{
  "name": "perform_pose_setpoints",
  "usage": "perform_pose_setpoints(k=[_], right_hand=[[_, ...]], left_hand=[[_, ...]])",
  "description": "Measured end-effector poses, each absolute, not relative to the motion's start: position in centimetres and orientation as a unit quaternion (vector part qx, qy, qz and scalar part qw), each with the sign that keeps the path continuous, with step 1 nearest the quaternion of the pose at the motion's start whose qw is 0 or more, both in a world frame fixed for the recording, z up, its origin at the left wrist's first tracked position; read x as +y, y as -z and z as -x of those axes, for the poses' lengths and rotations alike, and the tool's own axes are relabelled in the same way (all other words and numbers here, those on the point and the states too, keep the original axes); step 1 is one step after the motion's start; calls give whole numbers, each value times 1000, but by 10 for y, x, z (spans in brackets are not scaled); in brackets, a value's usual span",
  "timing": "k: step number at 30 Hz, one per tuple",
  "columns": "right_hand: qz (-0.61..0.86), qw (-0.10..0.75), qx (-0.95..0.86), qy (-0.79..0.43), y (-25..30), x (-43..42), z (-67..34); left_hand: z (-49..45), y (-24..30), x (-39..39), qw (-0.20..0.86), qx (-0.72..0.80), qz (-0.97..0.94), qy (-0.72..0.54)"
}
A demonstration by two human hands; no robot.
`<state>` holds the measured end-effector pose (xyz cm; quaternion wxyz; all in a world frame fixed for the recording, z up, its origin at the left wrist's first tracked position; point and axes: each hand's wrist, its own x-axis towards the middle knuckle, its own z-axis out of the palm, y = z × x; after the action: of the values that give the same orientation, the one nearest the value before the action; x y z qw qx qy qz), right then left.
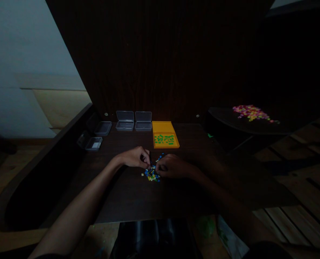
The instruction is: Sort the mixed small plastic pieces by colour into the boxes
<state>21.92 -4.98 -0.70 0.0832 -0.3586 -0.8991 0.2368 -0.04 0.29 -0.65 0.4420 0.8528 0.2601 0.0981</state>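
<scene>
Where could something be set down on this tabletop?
Dark wooden tabletop looks bare between the small blue-and-yellow pieces and its near edge, and right of the open yellow plastic box. Crowded: between left hand and right hand, and back-left among clear plastic boxes.

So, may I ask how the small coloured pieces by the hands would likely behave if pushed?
The coloured pieces are probably light, being tiny beside the left hand. They appear loose and spread out, so a push would likely scatter them. Their apparently blocky shapes suggest sliding rather than rolling.
</scene>
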Motion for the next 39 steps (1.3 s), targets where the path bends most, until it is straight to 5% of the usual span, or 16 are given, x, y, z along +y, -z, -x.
perform_pose_setpoints(k=[7, 16, 39], right_hand=[[334, 78, -906, -246, 4, -49, -220], [459, 204, -846, -179, -16, -3, -254], [492, 99, -859, -101, 9, 65, -259]], left_hand=[[5, 8, 9, 466, 281, -824, -159], [7, 18, 20, 563, 306, -721, -263], [4, 29, 23, 592, 333, -649, -344]])
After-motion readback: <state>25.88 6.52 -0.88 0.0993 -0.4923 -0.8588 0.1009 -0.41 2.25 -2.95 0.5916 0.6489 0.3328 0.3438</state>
